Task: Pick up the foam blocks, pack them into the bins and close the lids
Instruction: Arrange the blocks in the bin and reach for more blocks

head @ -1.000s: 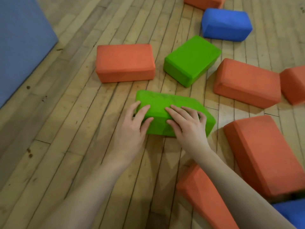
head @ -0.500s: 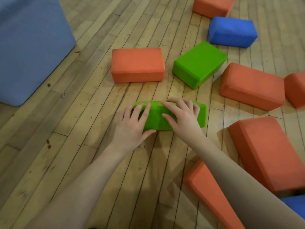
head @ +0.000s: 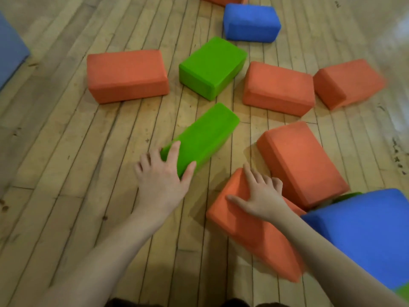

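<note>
A person leans over a plank floor [head: 66,151] strewn with foam blocks, seen from the head camera looking down along both bare forearms. The left hand [head: 162,178] grips the near end of a green block [head: 205,136], thumb on one side and fingers curled over the other, a hold that suits lifting the long block by its narrow end with one hand. The right hand [head: 260,196] lies spread and flat on the top face of an orange block [head: 243,220] that sits tilted with its far side against a second orange block [head: 303,162]; the straight fingers press rather than clasp, probably to steady or turn it before a proper hold. Farther off, well apart from both hands, rest another green block [head: 212,67], a wide orange block [head: 127,75], two more orange blocks [head: 278,88] and [head: 349,83] side by side, and a blue block [head: 251,22]. A large blue block [head: 365,231] sits close at the right edge, just beside the right forearm, with a sliver of green showing behind it. A blue shape [head: 11,49] at the left edge is cut off; whether it is a bin cannot be told, and no lid is in view. Packing appears barely under way, with most blocks still loose on the floor.
</note>
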A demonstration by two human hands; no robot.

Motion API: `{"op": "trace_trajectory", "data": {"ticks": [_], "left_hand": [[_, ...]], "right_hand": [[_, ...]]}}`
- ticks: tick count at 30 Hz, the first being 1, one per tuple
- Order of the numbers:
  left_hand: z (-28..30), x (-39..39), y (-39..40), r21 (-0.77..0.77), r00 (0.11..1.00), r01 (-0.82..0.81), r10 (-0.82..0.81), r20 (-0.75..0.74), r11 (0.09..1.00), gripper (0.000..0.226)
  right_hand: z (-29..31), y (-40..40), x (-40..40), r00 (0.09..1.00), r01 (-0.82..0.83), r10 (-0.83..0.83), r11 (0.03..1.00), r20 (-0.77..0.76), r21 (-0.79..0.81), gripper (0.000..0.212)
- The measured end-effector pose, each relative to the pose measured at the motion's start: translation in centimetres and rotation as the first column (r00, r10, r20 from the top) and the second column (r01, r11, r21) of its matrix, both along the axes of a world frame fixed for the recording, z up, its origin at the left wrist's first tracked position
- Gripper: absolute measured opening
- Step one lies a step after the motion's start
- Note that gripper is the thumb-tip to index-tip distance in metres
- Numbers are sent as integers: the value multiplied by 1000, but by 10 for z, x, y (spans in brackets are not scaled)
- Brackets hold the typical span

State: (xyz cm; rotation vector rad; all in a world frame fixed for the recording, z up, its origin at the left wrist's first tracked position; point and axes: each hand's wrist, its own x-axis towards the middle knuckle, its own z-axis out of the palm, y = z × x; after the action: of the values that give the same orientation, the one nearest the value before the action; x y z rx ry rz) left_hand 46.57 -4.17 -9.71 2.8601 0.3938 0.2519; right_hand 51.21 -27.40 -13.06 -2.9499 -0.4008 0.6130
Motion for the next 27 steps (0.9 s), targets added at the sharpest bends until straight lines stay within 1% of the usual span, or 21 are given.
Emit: {"op": "trace_trajectory", "data": {"ticks": [3,5,9,13,14,17,20,21,22,23,24,25,27], "left_hand": [[-4,4,-4,135,998,45,-38,-55,990,72],[-5,3,-6,176,995,91,-83,-51,980,67],[-2,-4,-4,161,996,81,-84,14,984,59],[6,-3,9,170,999,15,-22,37,985,57],[8,-1,13,177,999,0,-7,39,984,57],[8,-3,18,196,1000,-1,-4,23,981,57],[2,-11,23,178,1000,-23,23,0,984,57],[0,-15,25,172,999,-30,32,-6,985,58],[-2,-18,27,170,999,-32,35,-14,985,58],[-2,-20,29,175,999,-30,34,-22,984,59],[-3,-22,30,185,999,-25,31,-30,982,59],[-2,-22,29,196,999,-21,28,-33,980,60],[-1,-23,28,198,999,-13,20,-36,980,60]], "right_hand": [[-6,-2,-4,1000,1,-1,1000,-6,30,97],[-4,-1,-4,1000,16,-18,996,22,84,96],[-8,6,-7,993,-10,-10,984,115,178,98],[-6,28,8,983,-4,-42,968,180,249,91],[-5,36,13,979,-15,-38,967,202,253,89],[-7,59,20,971,-82,34,977,236,197,84],[-10,70,17,961,-127,81,979,264,162,65],[-10,72,13,949,-165,112,974,295,158,58],[-9,72,8,937,-204,146,966,319,159,56],[-8,73,2,925,-249,185,955,333,160,59],[-6,73,-4,921,-285,226,946,317,153,66],[-5,74,-10,927,-311,269,941,263,134,76],[-6,74,-19,939,-338,333,940,84,50,100]]}}
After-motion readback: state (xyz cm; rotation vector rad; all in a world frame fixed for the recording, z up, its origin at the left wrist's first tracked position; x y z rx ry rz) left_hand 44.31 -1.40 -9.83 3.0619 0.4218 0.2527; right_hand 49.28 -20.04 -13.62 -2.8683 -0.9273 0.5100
